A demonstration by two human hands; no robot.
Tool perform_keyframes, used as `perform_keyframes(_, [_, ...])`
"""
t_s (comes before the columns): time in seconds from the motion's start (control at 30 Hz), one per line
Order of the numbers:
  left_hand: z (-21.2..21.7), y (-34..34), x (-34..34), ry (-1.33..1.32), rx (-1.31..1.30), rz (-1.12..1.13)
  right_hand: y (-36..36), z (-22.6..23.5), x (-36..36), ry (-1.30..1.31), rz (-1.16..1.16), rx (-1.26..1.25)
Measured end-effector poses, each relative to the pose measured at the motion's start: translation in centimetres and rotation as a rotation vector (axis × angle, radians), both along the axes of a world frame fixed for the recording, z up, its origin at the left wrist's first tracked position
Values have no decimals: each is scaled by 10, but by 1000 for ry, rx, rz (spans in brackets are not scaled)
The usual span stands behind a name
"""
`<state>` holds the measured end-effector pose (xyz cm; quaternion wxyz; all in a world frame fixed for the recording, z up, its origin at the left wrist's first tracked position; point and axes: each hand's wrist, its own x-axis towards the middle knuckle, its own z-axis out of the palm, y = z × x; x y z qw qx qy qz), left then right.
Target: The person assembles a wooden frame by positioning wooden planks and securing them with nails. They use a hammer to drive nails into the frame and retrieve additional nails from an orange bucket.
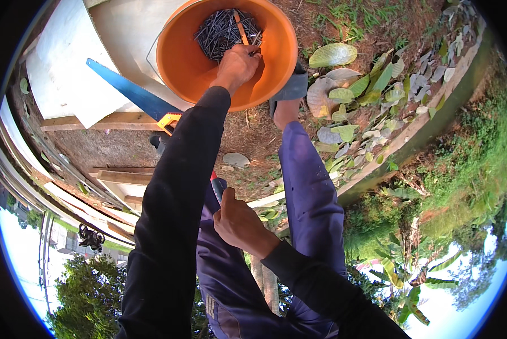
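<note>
My left hand [237,69] reaches into an orange bucket [174,59], its fingers drawn together. Dark thin bits at the fingertips look like nails. A heap of grey nails [216,34] lies on the bucket's bottom, and a flat orange stick [241,27] leans among them just beyond my fingers. Lower down, over my legs, my right hand [243,226] is closed around a dark tool handle [219,185] with a red part. The rest of that tool is hidden behind my left arm.
A handsaw [132,90] with a blue blade and a yellow-orange handle lies left of the bucket, over pale boards [67,73]. Wooden battens [126,178] lie below them. Fallen leaves [372,90] cover the ground on the right, along a low edging [417,130]. My foot [287,110] is beside the bucket.
</note>
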<state>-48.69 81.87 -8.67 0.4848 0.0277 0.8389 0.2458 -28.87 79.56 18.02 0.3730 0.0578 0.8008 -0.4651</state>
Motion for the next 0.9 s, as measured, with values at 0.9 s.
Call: perform_keyframes(0.9, [11, -13, -5, -552, 302, 767, -1, -1, 3, -62, -55, 18])
